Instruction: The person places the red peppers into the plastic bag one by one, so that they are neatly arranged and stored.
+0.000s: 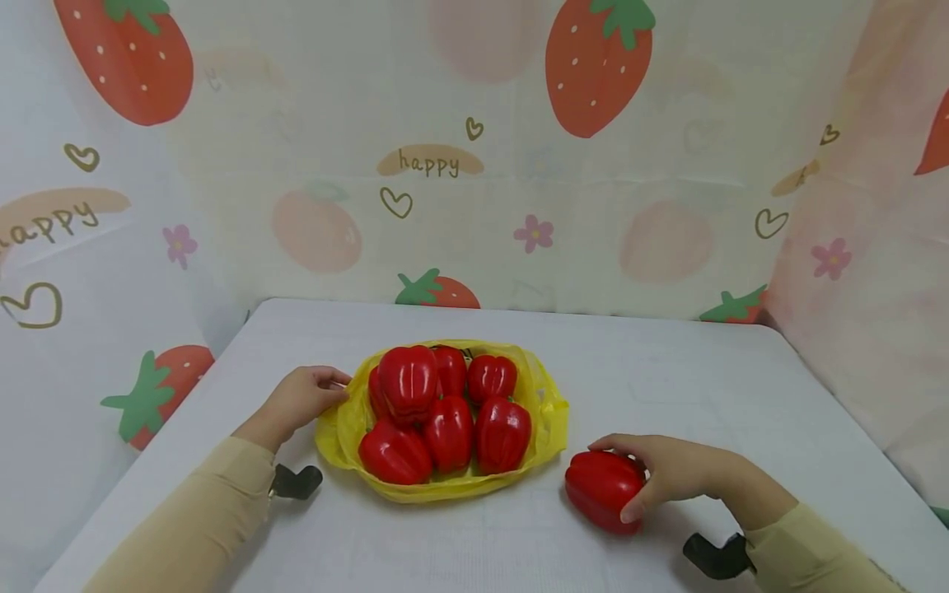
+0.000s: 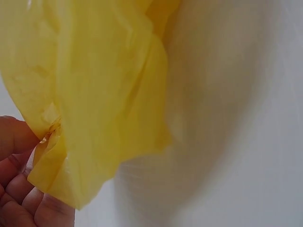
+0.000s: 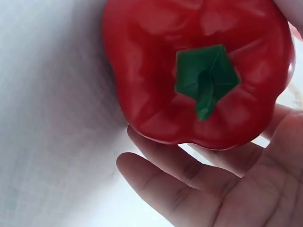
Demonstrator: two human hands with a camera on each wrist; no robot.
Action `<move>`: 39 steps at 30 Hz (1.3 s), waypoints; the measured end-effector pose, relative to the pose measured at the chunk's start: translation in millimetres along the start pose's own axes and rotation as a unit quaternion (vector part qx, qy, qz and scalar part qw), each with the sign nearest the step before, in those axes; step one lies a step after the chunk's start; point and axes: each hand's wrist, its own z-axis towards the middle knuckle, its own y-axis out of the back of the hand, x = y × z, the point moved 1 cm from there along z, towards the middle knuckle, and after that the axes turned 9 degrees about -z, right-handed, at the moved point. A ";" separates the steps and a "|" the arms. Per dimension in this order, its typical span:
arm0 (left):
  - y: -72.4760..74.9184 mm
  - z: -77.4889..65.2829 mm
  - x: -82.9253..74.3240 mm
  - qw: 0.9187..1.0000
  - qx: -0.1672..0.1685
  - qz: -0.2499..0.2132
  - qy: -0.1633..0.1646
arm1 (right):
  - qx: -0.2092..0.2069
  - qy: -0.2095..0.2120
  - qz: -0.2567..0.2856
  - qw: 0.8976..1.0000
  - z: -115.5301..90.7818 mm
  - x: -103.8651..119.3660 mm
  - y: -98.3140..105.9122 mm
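A yellow plastic bag [image 1: 337, 441], its mouth spread wide, lies on the table with several red bell peppers [image 1: 448, 432] heaped inside. On the bag's left rim, my left hand [image 1: 304, 401] pinches the plastic; the left wrist view shows the bunched yellow film [image 2: 104, 94] between thumb and finger. To the right of the bag, my right hand [image 1: 678, 469] holds a separate red bell pepper [image 1: 602, 490] at the tabletop, thumb on the near side and fingers on the far side. The right wrist view shows this pepper's green stem [image 3: 206, 78] facing the palm.
The table [image 1: 630, 371] has a white cover. Behind it and at both sides hang cloth walls [image 1: 460, 231] printed with strawberries, hearts and flowers. A black strap piece sits under each wrist.
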 end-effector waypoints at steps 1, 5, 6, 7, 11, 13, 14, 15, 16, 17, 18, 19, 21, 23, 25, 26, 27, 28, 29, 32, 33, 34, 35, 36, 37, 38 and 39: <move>0.0 0.0 -0.1 1.000 0.001 0.000 -0.001 | 0.001 0.004 0.002 1.000 -0.5 -1.0 -0.4; -0.2 0.6 -0.5 1.000 0.001 0.000 -0.002 | 0.001 0.020 -0.002 1.000 -3.9 -3.2 2.1; -0.3 0.8 -0.5 1.000 0.001 0.001 -0.002 | -0.001 0.026 -0.008 1.000 -4.7 -3.7 3.4; -0.4 1.1 -0.3 1.000 0.002 0.001 -0.003 | -0.003 0.033 -0.015 0.999 -5.5 -4.3 4.9; -0.8 2.4 1.2 1.000 0.003 0.005 -0.001 | -0.020 0.059 -0.057 0.996 -6.3 -7.3 10.4; -1.0 2.9 2.1 1.000 0.003 0.006 -0.001 | -0.031 0.065 -0.076 0.994 -5.1 -9.3 12.9; -1.1 3.1 2.4 1.000 0.002 0.006 -0.001 | -0.037 0.065 -0.086 0.993 -4.5 -10.2 14.3; -1.2 3.1 2.5 1.000 0.002 0.005 -0.001 | -0.044 0.064 -0.095 0.992 -3.8 -11.0 15.7; -1.4 3.0 2.6 1.000 0.002 0.005 -0.003 | -0.050 0.065 -0.103 0.991 -3.0 -11.7 17.4; -1.5 2.7 2.4 1.000 0.001 0.004 -0.003 | -0.054 0.065 -0.110 0.990 -2.2 -12.2 18.8; -1.7 2.4 2.1 1.000 0.001 0.004 -0.004 | -0.059 0.062 -0.116 0.990 -1.6 -12.4 20.4; -1.8 2.0 1.8 1.000 0.000 0.003 -0.004 | -0.062 0.059 -0.121 0.989 -1.2 -12.3 21.9; -1.9 1.5 1.3 1.000 0.000 0.003 -0.005 | -0.066 0.055 -0.124 0.989 -0.5 -11.5 24.4; -1.7 1.4 0.9 1.000 -0.001 0.003 -0.005 | -0.069 0.049 -0.125 0.989 0.4 -10.3 26.3; -1.6 1.6 1.1 1.000 -0.001 0.003 -0.004 | -0.070 0.040 -0.128 0.989 1.4 -9.2 28.0; -1.6 1.8 1.3 1.000 0.000 0.003 -0.003 | -0.071 0.039 -0.131 0.988 2.2 -8.7 28.7; -1.6 1.9 1.6 1.000 0.000 0.003 -0.003 | -0.073 0.032 -0.136 0.987 3.1 -8.5 29.5; -1.7 2.1 1.7 1.000 0.000 0.003 -0.002 | -0.076 0.028 -0.140 0.987 3.9 -8.4 30.3; -1.9 2.3 1.8 1.000 0.000 0.003 -0.001 | -0.079 0.024 -0.143 0.986 4.6 -8.4 31.2; -2.3 2.8 2.2 1.000 -0.001 0.001 0.002 | -0.088 0.021 -0.157 0.984 6.1 -8.5 33.9; -2.4 2.9 2.4 1.000 0.000 0.000 0.003 | -0.092 0.020 -0.163 0.982 6.4 -8.7 34.8; -2.6 3.0 2.5 1.000 0.000 -0.002 0.004 | -0.097 0.025 -0.169 0.980 6.8 -9.2 35.8; -2.7 3.1 2.7 1.000 0.001 -0.002 0.004 | -0.103 0.028 -0.177 0.978 7.2 -10.0 36.7; -2.8 3.2 2.7 1.000 0.001 -0.003 0.004 | -0.109 0.032 -0.185 0.976 7.4 -10.8 37.5; -2.9 3.4 2.9 1.000 0.002 -0.004 0.004 | -0.115 0.035 -0.190 0.974 7.9 -11.8 38.2; -3.0 3.5 3.0 1.000 0.001 -0.003 0.004 | -0.121 0.031 -0.193 0.973 8.5 -12.9 38.9; -3.0 3.7 3.1 1.000 0.001 -0.003 0.004 | -0.126 0.027 -0.191 0.973 9.2 -14.3 39.3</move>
